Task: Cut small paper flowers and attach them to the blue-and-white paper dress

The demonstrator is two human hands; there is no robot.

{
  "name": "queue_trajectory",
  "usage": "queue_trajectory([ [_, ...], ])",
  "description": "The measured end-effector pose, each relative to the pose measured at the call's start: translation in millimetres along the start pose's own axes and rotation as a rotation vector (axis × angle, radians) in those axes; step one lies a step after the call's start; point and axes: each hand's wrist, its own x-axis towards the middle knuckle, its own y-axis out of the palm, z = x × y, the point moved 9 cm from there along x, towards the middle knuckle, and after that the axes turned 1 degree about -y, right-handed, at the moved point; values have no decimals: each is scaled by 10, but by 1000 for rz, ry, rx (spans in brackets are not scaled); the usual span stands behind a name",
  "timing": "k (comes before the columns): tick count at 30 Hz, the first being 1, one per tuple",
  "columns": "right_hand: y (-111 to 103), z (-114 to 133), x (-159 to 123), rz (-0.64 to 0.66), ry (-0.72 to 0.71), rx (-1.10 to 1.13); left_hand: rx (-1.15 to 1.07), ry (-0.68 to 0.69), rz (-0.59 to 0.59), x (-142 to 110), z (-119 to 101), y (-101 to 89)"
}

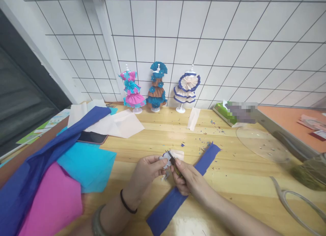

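Note:
My left hand (147, 169) pinches a small pale folded paper piece (166, 159) over the wooden table (236, 181). My right hand (187, 178) is closed round small dark scissors (173, 159), whose blades touch the paper piece. Beneath both hands lies a long dark blue paper strip (203, 159), running diagonally. A cream paper scrap (178, 153) lies just behind the scissors.
Three paper-dress mannequins stand at the wall: pink (131, 91), teal-brown (156, 86), cream-blue (187, 88). Blue (38, 168), cyan (88, 164), pink (53, 202) and cream (119, 125) sheets and a phone (91, 137) lie left. A tissue box (229, 113), clear disc (262, 144) and large scissors (292, 202) lie right.

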Motion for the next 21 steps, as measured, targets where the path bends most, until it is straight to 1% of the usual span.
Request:
queue_trajectory([
  [8, -13, 33, -7, -32, -11, -46, 18, 2, 18, 5, -7, 1],
  [17, -47, 2, 16, -31, -17, -51, 22, 0, 22, 7, 5, -27],
  [21, -31, 10, 10, -20, -22, -38, 22, 5, 37, 2, -6, -3],
])
